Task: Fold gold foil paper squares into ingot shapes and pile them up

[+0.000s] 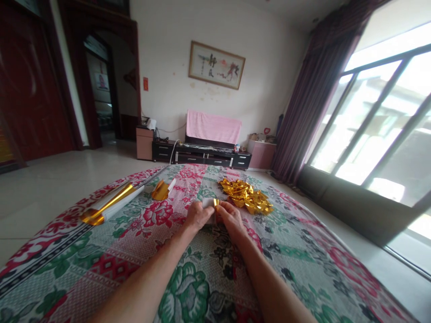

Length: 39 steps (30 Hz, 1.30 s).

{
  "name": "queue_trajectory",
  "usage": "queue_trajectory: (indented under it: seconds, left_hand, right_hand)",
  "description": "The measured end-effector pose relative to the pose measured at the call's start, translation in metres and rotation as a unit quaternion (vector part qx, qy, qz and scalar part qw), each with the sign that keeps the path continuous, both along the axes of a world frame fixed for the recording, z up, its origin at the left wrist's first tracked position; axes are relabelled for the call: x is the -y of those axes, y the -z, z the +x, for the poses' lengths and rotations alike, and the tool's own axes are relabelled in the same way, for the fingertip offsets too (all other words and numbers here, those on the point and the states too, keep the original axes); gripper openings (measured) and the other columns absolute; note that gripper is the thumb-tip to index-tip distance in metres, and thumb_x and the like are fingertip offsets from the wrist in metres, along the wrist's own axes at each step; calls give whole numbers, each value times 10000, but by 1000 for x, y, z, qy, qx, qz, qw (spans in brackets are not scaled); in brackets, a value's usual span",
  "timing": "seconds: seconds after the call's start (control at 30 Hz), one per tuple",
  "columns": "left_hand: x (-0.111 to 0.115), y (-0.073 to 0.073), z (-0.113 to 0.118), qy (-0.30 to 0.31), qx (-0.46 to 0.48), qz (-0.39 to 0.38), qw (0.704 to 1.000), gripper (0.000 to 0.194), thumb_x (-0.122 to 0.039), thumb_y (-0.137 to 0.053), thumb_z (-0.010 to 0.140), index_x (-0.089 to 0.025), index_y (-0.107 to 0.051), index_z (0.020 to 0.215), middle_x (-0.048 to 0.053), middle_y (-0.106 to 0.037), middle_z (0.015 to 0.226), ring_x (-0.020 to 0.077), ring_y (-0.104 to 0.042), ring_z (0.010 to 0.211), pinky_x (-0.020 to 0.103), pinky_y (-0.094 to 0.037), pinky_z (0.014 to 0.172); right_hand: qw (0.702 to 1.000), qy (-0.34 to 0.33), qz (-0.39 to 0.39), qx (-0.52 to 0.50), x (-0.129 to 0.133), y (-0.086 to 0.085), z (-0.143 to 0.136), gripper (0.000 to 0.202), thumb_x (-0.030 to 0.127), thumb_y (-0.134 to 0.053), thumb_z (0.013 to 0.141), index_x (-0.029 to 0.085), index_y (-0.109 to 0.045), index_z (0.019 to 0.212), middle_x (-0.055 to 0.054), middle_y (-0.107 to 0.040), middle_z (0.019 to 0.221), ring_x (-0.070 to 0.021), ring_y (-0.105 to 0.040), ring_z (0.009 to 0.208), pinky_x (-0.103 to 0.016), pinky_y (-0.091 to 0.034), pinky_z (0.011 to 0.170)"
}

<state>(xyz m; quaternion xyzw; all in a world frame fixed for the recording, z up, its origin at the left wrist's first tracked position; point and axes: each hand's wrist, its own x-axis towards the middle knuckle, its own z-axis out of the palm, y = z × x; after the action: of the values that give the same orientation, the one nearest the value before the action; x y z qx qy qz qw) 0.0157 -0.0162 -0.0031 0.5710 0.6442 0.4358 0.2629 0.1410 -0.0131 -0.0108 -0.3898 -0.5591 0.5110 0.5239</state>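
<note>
Both hands meet over the middle of the cloth-covered surface, closed on one small sheet of gold foil paper (209,203). Its white back faces up, and a narrow gold strip shows at the right. My left hand (198,215) pinches the left part, thumb on top. The fingers of my right hand (230,217) are pressed together at the gold edge; the fingertips partly hide the sheet. Just beyond my right hand lies a pile of folded gold paper pieces (247,196). Off to the left are a long curled stack of gold-and-white sheets (116,202) and a smaller curled piece (160,190).
A flowered cloth (188,287) covers the wide rounded surface under my arms. Past its far edge stands a low black cabinet (205,155) with a pink cloth (213,126) draped above it. A window (373,121) and purple curtain (303,98) are on the right.
</note>
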Motion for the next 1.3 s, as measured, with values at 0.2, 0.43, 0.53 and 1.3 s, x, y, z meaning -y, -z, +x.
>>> queue_trajectory:
  seconds: [0.2, 0.43, 0.53, 1.3]
  left_hand:
    - [-1, 4, -3, 58, 82, -6, 995, 159, -255, -525, 662, -141, -634, 662, -2, -581, 560, 124, -539, 548, 195, -395, 483]
    - [-8, 11, -9, 76, 100, 11, 992, 214, -214, -526, 674, -148, -648, 836, -2, -625, 631, 118, -557, 562, 194, -421, 494]
    - [-12, 12, -11, 42, 32, 59, 997, 463, -159, -551, 661, -173, -561, 1124, 7, -670, 760, 132, -601, 679, 206, -463, 609]
    - [-6, 19, -9, 172, -304, 252, 903, 274, -141, -418, 814, -183, -676, 897, 63, -625, 975, 180, -540, 968, 307, -423, 913]
  right_hand:
    - [1000, 15, 5, 1, -1, 2, -1, 292, 367, -617, 658, 144, -620, 846, 39, -536, 576, -74, -434, 482, -197, -366, 474]
    - [976, 145, 89, 138, -8, 10, -5, 306, 367, -558, 694, 149, -604, 905, 24, -590, 587, -108, -503, 496, -217, -388, 497]
    - [934, 223, 112, 256, -6, 8, -7, 252, 305, -548, 702, 174, -623, 905, 19, -627, 615, -127, -562, 565, -228, -401, 575]
    - [817, 237, 93, 517, -8, 4, -8, 279, 251, -475, 794, 191, -574, 1047, -71, -659, 880, -188, -584, 845, -257, -374, 696]
